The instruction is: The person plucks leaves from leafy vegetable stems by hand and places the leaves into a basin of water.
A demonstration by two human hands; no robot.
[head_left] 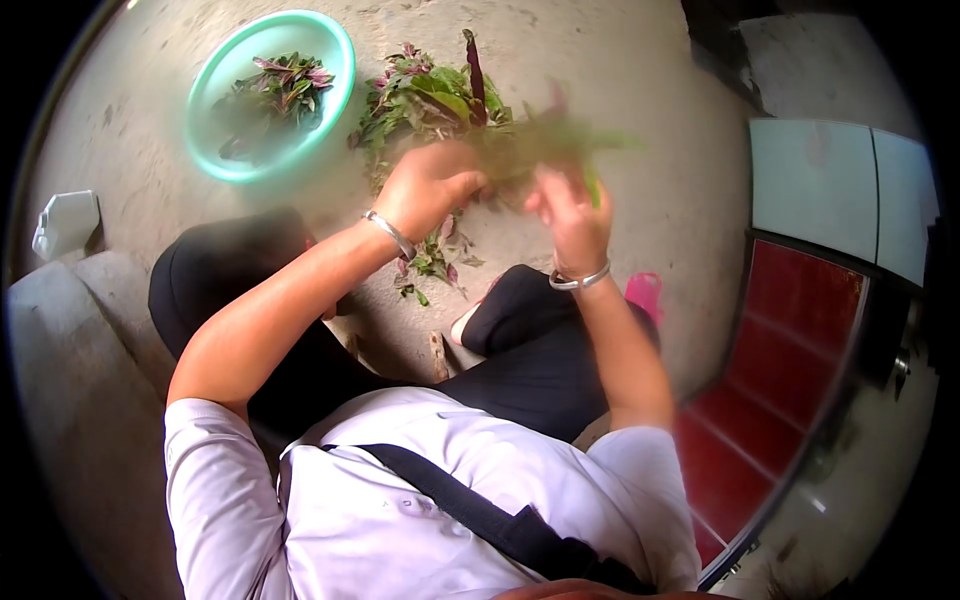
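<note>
A bunch of green-and-purple leafy greens [535, 145], blurred by motion, is between my two hands. My left hand [432, 188] is closed with its thumb and fingers pinched at the left side of the bunch. On the other side my right hand [574, 218] has its fingers curled around the stems, and a green stalk shows beside them. Just beyond my left hand lies a heap of the same greens [420, 100] on the floor. A light-green plastic basin [198, 125] to the left holds loose leaves [295, 85].
Leaf scraps [432, 262] lie on the concrete floor [650, 90] below my hands. At the left is a white angular object [66, 222]. A pink object [645, 292] shows by my right knee. Red-tiled surfaces [800, 310] and pale panels [812, 185] stand on the right.
</note>
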